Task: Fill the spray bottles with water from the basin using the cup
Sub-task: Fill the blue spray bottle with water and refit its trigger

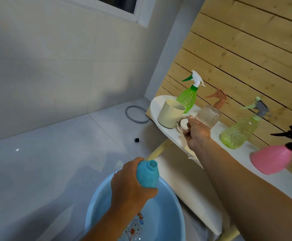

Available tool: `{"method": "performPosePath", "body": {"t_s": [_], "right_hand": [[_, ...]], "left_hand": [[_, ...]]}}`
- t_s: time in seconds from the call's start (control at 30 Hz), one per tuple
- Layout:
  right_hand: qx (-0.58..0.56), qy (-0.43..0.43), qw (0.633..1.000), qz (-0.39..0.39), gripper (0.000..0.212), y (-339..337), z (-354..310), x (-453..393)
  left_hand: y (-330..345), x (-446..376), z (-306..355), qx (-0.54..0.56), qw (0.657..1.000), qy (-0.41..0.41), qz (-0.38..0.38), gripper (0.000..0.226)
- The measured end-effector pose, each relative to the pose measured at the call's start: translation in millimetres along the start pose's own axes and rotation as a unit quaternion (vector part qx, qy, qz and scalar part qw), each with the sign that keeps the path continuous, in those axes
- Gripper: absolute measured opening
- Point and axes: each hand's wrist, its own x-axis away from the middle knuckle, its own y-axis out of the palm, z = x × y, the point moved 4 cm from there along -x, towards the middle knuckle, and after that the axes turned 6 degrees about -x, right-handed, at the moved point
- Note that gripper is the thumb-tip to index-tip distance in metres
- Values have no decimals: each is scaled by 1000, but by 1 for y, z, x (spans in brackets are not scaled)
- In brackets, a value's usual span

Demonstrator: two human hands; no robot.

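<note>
My left hand (130, 183) grips a blue spray bottle (148, 174) with no spray head, its open neck up, above the light blue basin (174, 202). Water fills the basin, and a cartoon print shows on its bottom. My right hand (196, 132) reaches to the white table (178, 136) and its fingers close around the ring handle of the cream cup (170, 113), which stands upright on the table. Behind it stand a bright green spray bottle (188, 97), a clear ribbed bottle with a brown head (209, 114), a pale green bottle (239, 132) and a pink bottle (270, 158).
A wooden slat wall (246, 49) backs the table. A grey ring (136, 114) and a small black cap (137, 140) lie on the tiled floor. A white tiled wall stands at the left, with a window frame at the top.
</note>
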Motion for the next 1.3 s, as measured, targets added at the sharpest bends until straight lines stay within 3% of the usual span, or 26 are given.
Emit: {"method": "performPosePath", "body": {"t_s": [0.43, 0.67, 0.77, 0.9, 1.0, 1.1, 1.17, 1.3], "right_hand": [[62, -20, 997, -38, 11, -6, 10, -10], [159, -101, 982, -32, 34, -20, -10, -5], [277, -164, 947, -11, 40, -39, -26, -12], [468, -201, 860, 26, 31, -80, -47, -15], [584, -152, 796, 54, 33, -117, -55, -16], [641, -101, 758, 69, 55, -144, -52, -19], [627, -80, 771, 74, 59, -155, -49, -17], [550, -30, 831, 82, 59, -160, -40, -18]], "left_hand": [[3, 2, 4, -11, 1000, 9, -9, 88], [4, 0, 3, -12, 1000, 2, -9, 92], [6, -1, 5, -5, 1000, 0, -12, 92], [7, 2, 9, 1, 1000, 6, -5, 95], [7, 5, 14, -16, 1000, 14, -3, 95], [7, 7, 16, -25, 1000, 12, -5, 96], [7, 8, 17, -32, 999, 13, -6, 97], [9, 10, 19, -32, 999, 17, -14, 97]]}}
